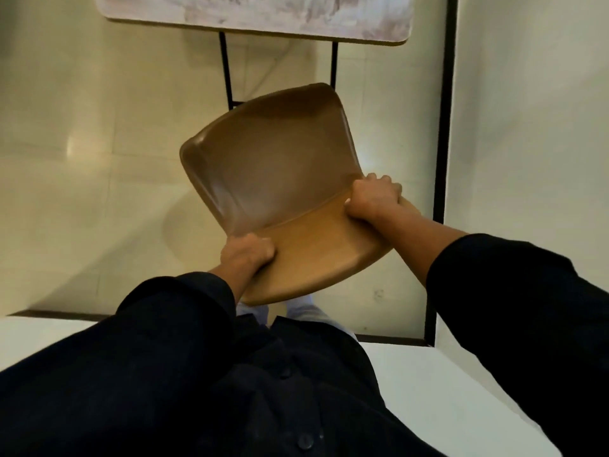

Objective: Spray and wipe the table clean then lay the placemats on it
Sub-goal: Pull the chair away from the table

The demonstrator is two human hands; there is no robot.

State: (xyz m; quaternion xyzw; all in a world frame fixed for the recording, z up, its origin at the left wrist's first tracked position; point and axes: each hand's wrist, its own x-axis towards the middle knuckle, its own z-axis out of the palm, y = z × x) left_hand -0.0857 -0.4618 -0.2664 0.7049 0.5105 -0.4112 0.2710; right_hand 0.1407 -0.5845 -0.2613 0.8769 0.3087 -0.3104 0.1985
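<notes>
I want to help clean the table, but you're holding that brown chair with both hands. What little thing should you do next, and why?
Probably pull the brown chair a bit further back from the table and set it aside. The left hand and right hand both grip its backrest, so neither is free, and no spray or cloth is in view. The chair sits right in front of the table, in the way of wiping.

A brown moulded chair (280, 179) is sitting tilted in the middle of the view, its seat turning off to the left and its lighter backrest (316, 258) lying nearest us. A pale glossy floor (82, 179) is catching the light all around it. A dark vertical strip (443, 133) is running down the right side beside a pale wall (534, 110).
</notes>
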